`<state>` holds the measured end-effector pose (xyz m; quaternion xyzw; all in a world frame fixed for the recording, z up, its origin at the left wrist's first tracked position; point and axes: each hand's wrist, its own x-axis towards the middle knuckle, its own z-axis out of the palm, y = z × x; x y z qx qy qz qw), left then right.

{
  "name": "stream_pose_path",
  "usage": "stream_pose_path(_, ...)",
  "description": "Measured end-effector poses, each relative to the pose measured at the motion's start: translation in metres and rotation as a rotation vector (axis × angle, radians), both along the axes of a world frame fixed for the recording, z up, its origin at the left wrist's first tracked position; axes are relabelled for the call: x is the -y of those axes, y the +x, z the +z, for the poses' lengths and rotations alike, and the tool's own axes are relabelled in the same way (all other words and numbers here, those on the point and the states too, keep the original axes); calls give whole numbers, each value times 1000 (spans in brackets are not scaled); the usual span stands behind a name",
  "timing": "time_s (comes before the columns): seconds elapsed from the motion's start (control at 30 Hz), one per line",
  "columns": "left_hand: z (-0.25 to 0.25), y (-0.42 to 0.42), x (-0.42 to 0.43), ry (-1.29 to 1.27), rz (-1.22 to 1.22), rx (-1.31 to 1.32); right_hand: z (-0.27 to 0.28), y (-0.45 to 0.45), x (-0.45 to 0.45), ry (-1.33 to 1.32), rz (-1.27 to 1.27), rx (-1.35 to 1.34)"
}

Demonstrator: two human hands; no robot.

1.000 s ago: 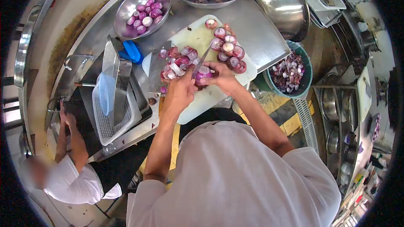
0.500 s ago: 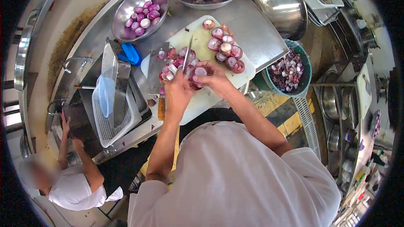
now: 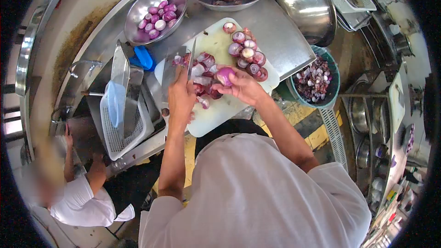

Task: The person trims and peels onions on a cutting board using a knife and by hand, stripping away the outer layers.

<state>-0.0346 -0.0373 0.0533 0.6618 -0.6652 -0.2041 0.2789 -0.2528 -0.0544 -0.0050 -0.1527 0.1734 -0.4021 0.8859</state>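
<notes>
My left hand (image 3: 181,95) is closed around a knife (image 3: 192,59), its narrow blade pointing away from me over the white cutting board (image 3: 216,117). In my right hand (image 3: 245,87) a peeled purple onion (image 3: 225,76) is held between thumb and fingers. Loose onion skins and pieces (image 3: 202,71) lie on the board between the two hands. A broad-bladed cleaver (image 3: 169,76) rests at the board's left side, its handle hidden by my left arm. Beyond my right hand, several trimmed, unpeeled onions (image 3: 248,55) are grouped on the board.
A metal bowl (image 3: 133,16) holds peeled onions; another bowl (image 3: 225,5) holds unpeeled ones. A green bin (image 3: 337,71) with onion scraps stands right of the table, below a large steel pot (image 3: 305,7). At left are a white basket (image 3: 133,144) and a co-worker (image 3: 82,202).
My left hand with the knife has moved left, away from the onion. The onion in my right hand now shows a smooth purple side. The co-worker's arms have shifted slightly.
</notes>
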Motion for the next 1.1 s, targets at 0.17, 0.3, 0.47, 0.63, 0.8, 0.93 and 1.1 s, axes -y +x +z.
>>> stream_pose_path(0.17,4,-1,-9,5,1,-254,-14,2,3,-30,-39,-21)
stream_pose_path(0.3,18,2,-17,67,118,-318,1,10,3,-152,-81,-160)
stream_pose_path(0.47,-14,32,-36,15,164,-233,0,49,34,-125,-167,-300)
stream_pose_path(0.63,-34,48,-52,8,208,-251,62,104,120,-332,-190,-282)
stream_pose_path(0.8,-7,41,-64,-34,277,-306,105,61,144,-681,-229,-699)
stream_pose_path(0.93,-30,62,-83,50,308,-319,85,-24,126,-1161,-141,-1482)
stream_pose_path(1.1,-30,47,-80,139,320,-309,30,-50,77,-1247,-156,-1852)
